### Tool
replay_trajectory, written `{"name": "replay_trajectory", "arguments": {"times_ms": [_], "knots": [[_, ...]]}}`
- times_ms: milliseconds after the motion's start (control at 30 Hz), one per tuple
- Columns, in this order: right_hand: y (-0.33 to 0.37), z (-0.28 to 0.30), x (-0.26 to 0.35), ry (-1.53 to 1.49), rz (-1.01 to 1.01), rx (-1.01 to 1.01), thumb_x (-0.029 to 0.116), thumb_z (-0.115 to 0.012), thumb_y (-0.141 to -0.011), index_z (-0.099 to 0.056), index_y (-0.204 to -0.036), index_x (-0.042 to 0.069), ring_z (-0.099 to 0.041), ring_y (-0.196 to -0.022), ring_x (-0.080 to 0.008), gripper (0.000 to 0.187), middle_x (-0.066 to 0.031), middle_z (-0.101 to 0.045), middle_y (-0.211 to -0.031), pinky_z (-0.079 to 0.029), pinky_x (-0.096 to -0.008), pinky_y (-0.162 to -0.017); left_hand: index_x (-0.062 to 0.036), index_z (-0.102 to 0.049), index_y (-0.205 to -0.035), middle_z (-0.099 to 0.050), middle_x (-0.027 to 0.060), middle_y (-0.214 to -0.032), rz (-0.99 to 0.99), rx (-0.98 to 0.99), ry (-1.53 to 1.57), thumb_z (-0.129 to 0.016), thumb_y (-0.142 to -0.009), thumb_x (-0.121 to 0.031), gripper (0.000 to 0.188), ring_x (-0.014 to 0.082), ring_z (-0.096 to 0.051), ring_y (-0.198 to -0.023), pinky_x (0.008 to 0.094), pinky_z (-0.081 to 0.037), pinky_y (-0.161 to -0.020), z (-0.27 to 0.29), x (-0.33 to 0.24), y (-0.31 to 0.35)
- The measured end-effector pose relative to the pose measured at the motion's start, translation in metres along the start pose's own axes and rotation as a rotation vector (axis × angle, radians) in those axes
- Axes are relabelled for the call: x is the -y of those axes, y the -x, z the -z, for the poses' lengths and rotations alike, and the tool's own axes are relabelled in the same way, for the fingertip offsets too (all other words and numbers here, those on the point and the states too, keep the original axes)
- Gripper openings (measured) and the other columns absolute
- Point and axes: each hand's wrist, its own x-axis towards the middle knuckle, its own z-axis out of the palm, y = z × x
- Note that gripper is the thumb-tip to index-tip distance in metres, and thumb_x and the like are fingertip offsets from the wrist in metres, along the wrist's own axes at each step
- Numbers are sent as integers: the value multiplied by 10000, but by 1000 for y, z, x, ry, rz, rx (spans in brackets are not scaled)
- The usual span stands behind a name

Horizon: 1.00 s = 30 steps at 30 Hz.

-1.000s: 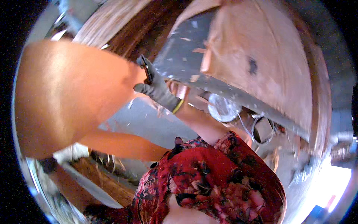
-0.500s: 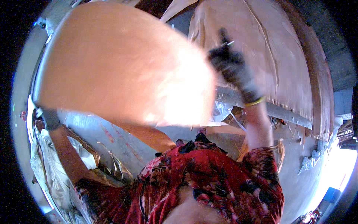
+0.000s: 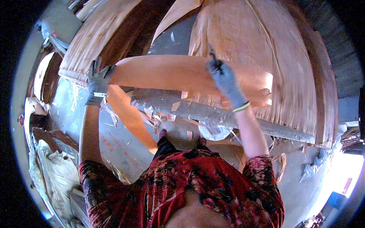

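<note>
A thin orange-tan wood veneer sheet (image 3: 163, 74) stretches across in front of me, seen low and slightly curved. At its left end is my left hand (image 3: 98, 83) in a grey glove, fingers spread, the thumb side by the sheet's edge. My right hand (image 3: 227, 81), also gloved, with a yellow band at the wrist, is closed over the sheet's right part. A slim dark tool (image 3: 213, 53) points up from its fingers; its exact kind is unclear. From near my left hand a narrow veneer strip (image 3: 131, 116) slants down toward my body.
Large veneer stacks lie beyond, one at right (image 3: 292, 76) and one at left (image 3: 97, 34). A grey beam (image 3: 228, 117) runs along the right stack's near edge. Clear plastic (image 3: 215, 130) and scraps lie near my feet. White sacking (image 3: 57, 163) is at lower left.
The veneer sheet, raised high and filling the left before, has come down low between my hands. My left hand has moved up and inward; my right hand has shifted slightly left and down.
</note>
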Motion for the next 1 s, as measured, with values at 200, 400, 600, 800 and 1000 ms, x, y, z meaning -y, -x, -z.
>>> {"name": "replay_trajectory", "arguments": {"times_ms": [200, 400, 600, 800, 1000], "knots": [[18, -125, 13, -644, -576, 134, 308, -524, -913, -541, -961, 50, -455, -429, -103, 263, -52, -619, -753, -364, -248, -385, -250, -584, -1152, -542, 21, -1169, -49, -128, 172, -477, -794, -178, 381, 325, -317, -1292, 517, -282, -1043, -107, 17, 31], [5, -186, -12, -408, -928, -74, 295, -479, -929, -472, -938, 91, -435, -384, -110, 204, -72, -597, -662, -331, -264, -337, -158, -424, -1286, -409, 121, -1346, -43, 314, 326, -619, -725, -344, 623, 367, -224, -1327, 531, -187, -1065, -151, 26, 43], [2, -191, -32, -27, -865, -45, 313, -467, -922, -507, -1044, 65, -522, -430, -183, 280, -82, -614, -643, -408, -337, -404, 26, -182, -1401, -313, 251, -1387, 102, 201, 756, -706, -684, -359, 968, 423, -183, -1329, 495, -156, -1074, -59, -31, -32], [15, -205, -69, 437, -488, -220, 352, -451, -931, -520, -1104, 71, -452, -403, -105, 337, -77, -633, -653, -368, -263, -390, 15, -247, -1380, -256, 258, -1415, 189, 147, 998, -594, -790, -323, 763, 403, -215, -1326, 497, -145, -1082, -94, -161, -55], [11, -187, -8, -452, -902, -102, 452, -464, -916, -529, -963, 88, -464, -479, -72, 373, -18, -570, -708, -353, -224, -405, -42, -349, -1352, -276, 180, -1435, 123, 224, 922, -433, -878, -365, 579, 355, -243, -1329, 512, -160, -1076, -110, -169, -57]]}}
